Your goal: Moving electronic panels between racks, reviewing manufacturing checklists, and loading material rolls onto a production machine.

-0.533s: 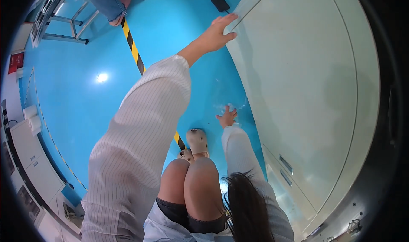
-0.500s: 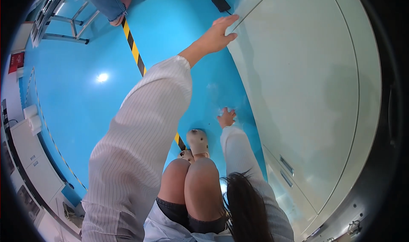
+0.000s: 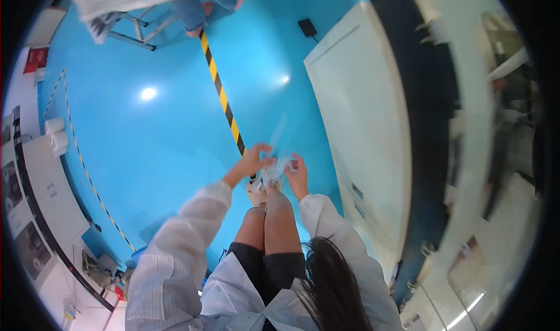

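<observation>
Both my hands are raised in front of my knees, close together. My left hand [image 3: 252, 162] and my right hand [image 3: 298, 176] each pinch a crumpled piece of clear plastic film [image 3: 277, 166] that hangs between them. A thin strip of the film sticks upward above my fingers. My white striped sleeves run down to the lower edge. Below the hands are my bare knees and a light shoe [image 3: 255, 192] on the blue floor.
A white cabinet [image 3: 361, 115] with a door stands at my right. A yellow-and-black striped line [image 3: 223, 100] crosses the blue floor [image 3: 146, 144]. Another person's legs and a metal stool frame [image 3: 137, 30] are at the top. White benches with paper rolls [image 3: 55, 134] line the left.
My left hand has left the cabinet's top edge and come down to meet my right hand. Both now hold the plastic film. The view has shifted.
</observation>
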Demonstrator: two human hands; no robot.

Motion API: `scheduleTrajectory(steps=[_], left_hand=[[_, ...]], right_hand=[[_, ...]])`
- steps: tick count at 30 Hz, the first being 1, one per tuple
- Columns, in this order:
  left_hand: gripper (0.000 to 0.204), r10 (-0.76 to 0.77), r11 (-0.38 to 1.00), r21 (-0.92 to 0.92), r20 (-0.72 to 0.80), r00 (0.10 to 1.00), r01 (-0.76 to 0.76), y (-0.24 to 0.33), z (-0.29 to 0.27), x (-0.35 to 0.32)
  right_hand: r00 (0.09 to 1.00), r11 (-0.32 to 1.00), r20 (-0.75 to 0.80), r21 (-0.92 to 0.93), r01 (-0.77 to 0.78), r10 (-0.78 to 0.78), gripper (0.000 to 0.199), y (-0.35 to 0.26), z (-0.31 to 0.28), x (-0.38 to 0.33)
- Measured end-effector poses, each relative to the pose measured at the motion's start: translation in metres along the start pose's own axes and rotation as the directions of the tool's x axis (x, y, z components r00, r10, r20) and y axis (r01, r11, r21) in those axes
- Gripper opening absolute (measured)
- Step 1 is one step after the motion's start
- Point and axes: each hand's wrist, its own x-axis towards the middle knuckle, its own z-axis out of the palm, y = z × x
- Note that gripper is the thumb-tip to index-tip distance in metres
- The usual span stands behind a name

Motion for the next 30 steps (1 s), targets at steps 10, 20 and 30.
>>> scheduleTrajectory(steps=[10, 20, 30], left_hand=[[0.048, -0.162, 0.892, -0.446, -0.465, 0.87, -0.072, 0.096, -0.044, -0.306], [0.025, -0.268, 0.91, -0.391, -0.809, 0.524, -0.138, 0.066, -0.039, -0.567], [0.035, -0.576, 0.764, -0.457, -0.801, -0.162, -0.455, -0.034, 0.099, -0.758]], right_hand=[[0.625, 0.992, 0.771, -0.075, -0.101, 0.122, 0.041, -0.219, 0.058, -0.178], [-0.032, 0.608, 0.994, -0.036, 0.793, 0.1, 0.07, -0.307, 0.176, -0.341], [-0.41, 0.645, 0.606, -0.234, 0.727, 0.682, 0.038, -0.177, 0.29, -0.597]])
